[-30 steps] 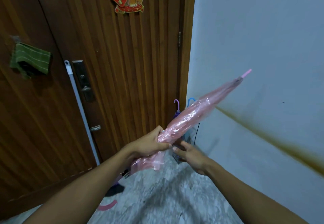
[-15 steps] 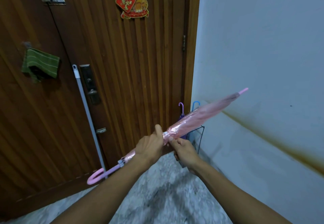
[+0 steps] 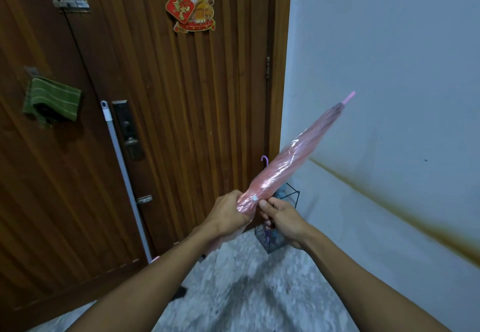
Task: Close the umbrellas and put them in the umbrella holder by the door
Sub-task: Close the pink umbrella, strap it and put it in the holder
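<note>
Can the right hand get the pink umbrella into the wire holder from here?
Probably yes: the right hand pinches the pink umbrella just above the wire holder, whose top looks open beside the purple handle.

left arm: extended forward, forearm angled up-right
left hand point(image 3: 228, 214): fingers curled round the pink umbrella point(image 3: 291, 160) (folded canopy)
right arm: extended forward
right hand point(image 3: 283, 217): thumb and fingers pinching at the umbrella's strap
</note>
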